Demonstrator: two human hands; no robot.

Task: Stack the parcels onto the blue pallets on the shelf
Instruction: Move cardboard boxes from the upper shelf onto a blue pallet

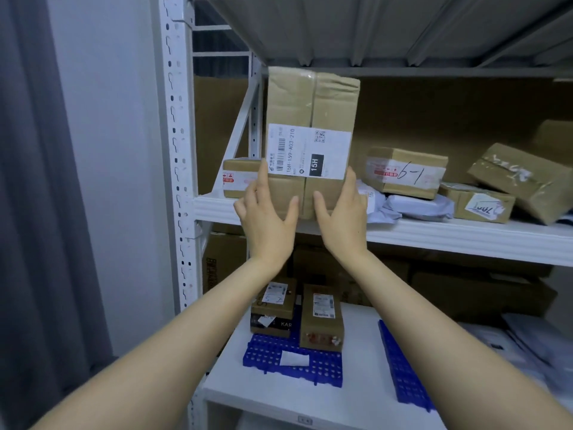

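A tall brown cardboard parcel [310, 119] with a white shipping label stands upright at the front edge of the upper shelf [434, 235]. My left hand [266, 212] grips its lower left side and my right hand [341, 209] grips its lower right side, thumbs on the front face. On the lower shelf lies a blue pallet [273, 355] carrying two small parcels [322, 318], one of them a stack of a brown box on a dark box [273, 308]. A second blue pallet [403, 367] lies to its right with nothing on it.
Several taped parcels [406, 172] and white mailer bags [415, 206] crowd the upper shelf to the right. A small box [238, 176] sits behind the held parcel on the left. White bags [527, 339] lie at the lower shelf's right. The white rack upright [176, 150] stands at left.
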